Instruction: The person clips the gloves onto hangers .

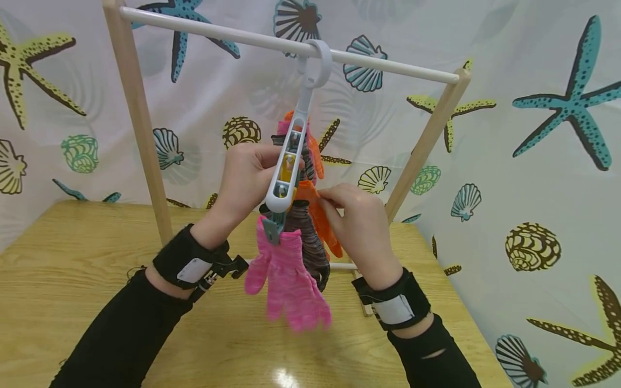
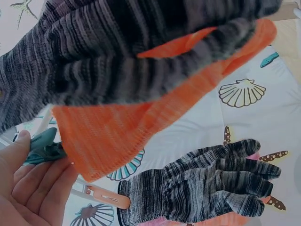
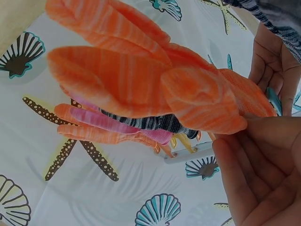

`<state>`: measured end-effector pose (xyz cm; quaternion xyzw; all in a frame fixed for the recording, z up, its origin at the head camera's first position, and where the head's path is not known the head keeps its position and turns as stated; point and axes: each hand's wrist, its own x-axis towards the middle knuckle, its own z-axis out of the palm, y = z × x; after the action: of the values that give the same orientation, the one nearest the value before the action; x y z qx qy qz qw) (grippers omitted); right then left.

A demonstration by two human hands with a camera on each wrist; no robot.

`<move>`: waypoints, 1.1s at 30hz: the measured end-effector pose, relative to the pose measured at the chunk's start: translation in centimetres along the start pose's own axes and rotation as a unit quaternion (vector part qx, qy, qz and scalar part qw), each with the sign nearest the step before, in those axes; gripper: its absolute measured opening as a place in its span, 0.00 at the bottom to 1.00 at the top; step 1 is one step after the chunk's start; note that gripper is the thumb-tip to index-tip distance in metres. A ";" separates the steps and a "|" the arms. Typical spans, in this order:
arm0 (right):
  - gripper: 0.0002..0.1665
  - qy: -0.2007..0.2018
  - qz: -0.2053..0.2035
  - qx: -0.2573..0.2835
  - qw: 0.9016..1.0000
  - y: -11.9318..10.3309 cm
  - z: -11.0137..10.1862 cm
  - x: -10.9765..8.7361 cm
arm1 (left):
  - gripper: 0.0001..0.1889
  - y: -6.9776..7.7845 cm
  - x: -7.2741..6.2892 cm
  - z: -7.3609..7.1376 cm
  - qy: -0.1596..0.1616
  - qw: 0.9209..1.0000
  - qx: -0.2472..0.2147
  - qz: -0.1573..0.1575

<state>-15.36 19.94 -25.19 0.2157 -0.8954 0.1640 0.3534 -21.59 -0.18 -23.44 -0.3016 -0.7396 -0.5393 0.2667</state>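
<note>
A white clip hanger (image 1: pixel 277 200) hangs with several gloves clipped along it. Behind its bar, my left hand (image 1: pixel 242 178) pinches a green clip (image 2: pixel 43 145) between thumb and fingers at the cuff of an orange glove (image 1: pixel 324 229). My right hand (image 1: pixel 361 218) holds that same glove by thumb and fingertips near the cuff; its fingers spread out in the right wrist view. A dark striped glove (image 1: pixel 305 237) hangs just in front of it. Nearest the camera, a pink glove (image 1: pixel 286 264) hangs from a grey-green clip (image 1: pixel 271 230).
The hanger's hook loops over a white rod (image 1: pixel 223 33) between wooden posts (image 1: pixel 138 118). Farther along hang another striped glove (image 2: pixel 207 183) on an orange clip (image 2: pixel 109 196), plus pink and orange ones. Below is a wooden table (image 1: pixel 87 269); a patterned curtain (image 1: pixel 466 161) stands behind.
</note>
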 end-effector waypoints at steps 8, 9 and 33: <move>0.08 0.000 0.003 0.001 1.000 -0.2 0.1 0.3 | 0.07 -0.1 0.0 0.1 -0.004 1.000 -0.011 -0.007; 0.08 0.001 0.005 0.002 1.000 -0.2 0.1 0.4 | 0.06 -0.2 0.0 0.1 -0.003 1.000 -0.013 -0.006; 0.08 0.022 0.021 0.032 0.999 -0.7 -0.2 0.8 | 0.10 -0.6 -0.6 0.1 -0.017 0.999 -0.022 -0.025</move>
<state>-15.43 19.16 -24.37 0.2043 -0.8858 0.2051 0.3626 -21.62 -0.27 -24.24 -0.2982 -0.7395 -0.5565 0.2337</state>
